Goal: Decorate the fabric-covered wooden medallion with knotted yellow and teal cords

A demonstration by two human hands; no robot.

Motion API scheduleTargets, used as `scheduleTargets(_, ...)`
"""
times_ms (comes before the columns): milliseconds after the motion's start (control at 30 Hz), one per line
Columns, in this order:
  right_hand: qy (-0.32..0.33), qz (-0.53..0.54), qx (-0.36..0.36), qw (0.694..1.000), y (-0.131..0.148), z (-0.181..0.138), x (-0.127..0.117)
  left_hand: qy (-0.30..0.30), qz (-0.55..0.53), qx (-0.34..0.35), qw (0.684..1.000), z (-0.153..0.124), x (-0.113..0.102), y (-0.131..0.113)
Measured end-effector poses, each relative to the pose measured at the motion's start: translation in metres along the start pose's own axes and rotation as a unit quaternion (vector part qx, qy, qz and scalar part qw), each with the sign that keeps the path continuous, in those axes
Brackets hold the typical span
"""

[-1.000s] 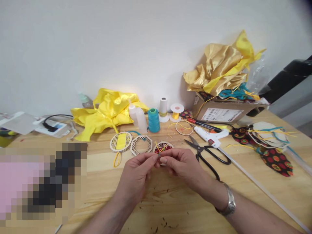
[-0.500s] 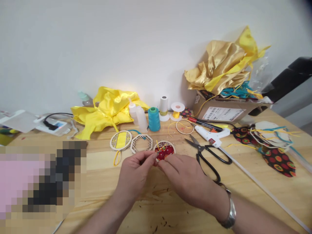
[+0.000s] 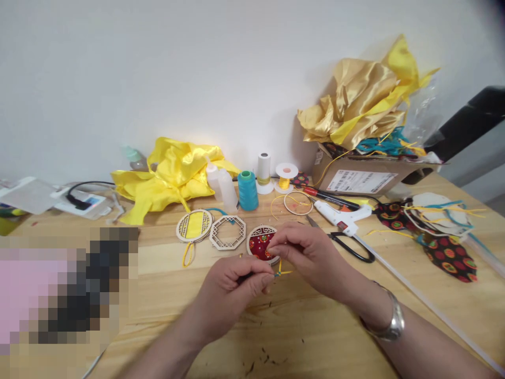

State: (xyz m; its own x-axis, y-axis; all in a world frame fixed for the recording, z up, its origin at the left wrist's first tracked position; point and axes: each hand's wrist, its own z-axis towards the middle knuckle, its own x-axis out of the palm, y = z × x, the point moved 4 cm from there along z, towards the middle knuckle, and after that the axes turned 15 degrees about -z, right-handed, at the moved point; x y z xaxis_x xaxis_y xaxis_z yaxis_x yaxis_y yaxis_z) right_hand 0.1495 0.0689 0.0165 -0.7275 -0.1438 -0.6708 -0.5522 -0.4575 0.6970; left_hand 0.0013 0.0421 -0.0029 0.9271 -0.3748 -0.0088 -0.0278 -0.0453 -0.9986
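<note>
L hand (image 3: pixel 236 287) has slid toward the body and a bit to the right vs half a sec ago, R hand (image 3: pixel 311 258) has come away from it so the two are now apart, and the yellow cord (image 3: pixel 280 272) that showed across the red disc (image 3: pixel 259 246) now shows just past its near edge. Pale wood table (image 3: pixel 165 279) runs up to the white wall (image 3: pixel 236 79), w/ a cardboard box (image 3: pixel 363 163) at back right, gold cloth (image 3: pixel 355 100) heaped on top of it, and yellow cloth (image 3: pixel 169 179) crumpled at back left. R hand is at the disc's right edge, silver bangle (image 3: pixel 397 317) on the wrist, thumb & forefinger close together; can't tell if anything's btwn them. White glue gun (image 3: pixel 343 216) lies to the right of that hand, tip toward back left, black scissors (image 3: pixel 369 260) partly hidden behind the hand. Two white bottles (image 3: pixel 228 192), a teal thread cone (image 3: pixel 248 192) and a spool (image 3: pixel 286 171) of yellow thread stand in a row along the back. Disc lies flat on the table, patterned cloth w/ a wood rim, an 8-sided wood frame (image 3: pixel 219 242) just left of it, then a round frame (image 3: pixel 194 226) w/ plain yellow fabric inside. Cord is pinched btwn L thumb & forefinger, short blue bit right at the fingertips, loose yellow ends sticking out to the right
</note>
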Motion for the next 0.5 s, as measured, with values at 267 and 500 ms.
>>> scheduleTargets(267, 0.107, 0.185, 0.130, 0.968, -0.014, 0.004, 0.024, -0.128, -0.183, -0.002, 0.975, 0.001, -0.016, 0.008)
scheduleTargets(500, 0.083, 0.031, 0.074, 0.993, 0.006, -0.005, 0.024, -0.217, -0.184, -0.024, 0.958, 0.002, -0.021, 0.010)
